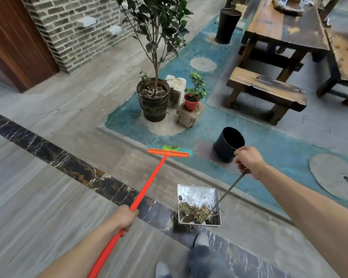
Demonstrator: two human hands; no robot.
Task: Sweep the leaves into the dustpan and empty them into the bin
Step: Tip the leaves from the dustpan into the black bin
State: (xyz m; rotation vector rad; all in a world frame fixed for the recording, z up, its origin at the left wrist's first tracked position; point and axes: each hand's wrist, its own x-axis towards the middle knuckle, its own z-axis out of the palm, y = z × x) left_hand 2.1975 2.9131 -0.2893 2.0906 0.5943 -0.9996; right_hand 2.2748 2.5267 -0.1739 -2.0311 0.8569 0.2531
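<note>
Leaves point(197, 212) piled in metal dustpan point(197, 197), lower centre; right hand point(248, 160) fingers closed on its handle beside black bin point(228, 144); left hand point(126, 218) gripping orange broom point(149, 183).

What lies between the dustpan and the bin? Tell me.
Head view: only bare floor, grey paving then a strip of blue ground, lies between the dustpan and the bin. The right hand holds the pan's handle above that stretch.

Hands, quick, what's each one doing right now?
Left hand: closed on the orange plastic broom handle.
Right hand: closed on the thin metal dustpan handle.
</note>
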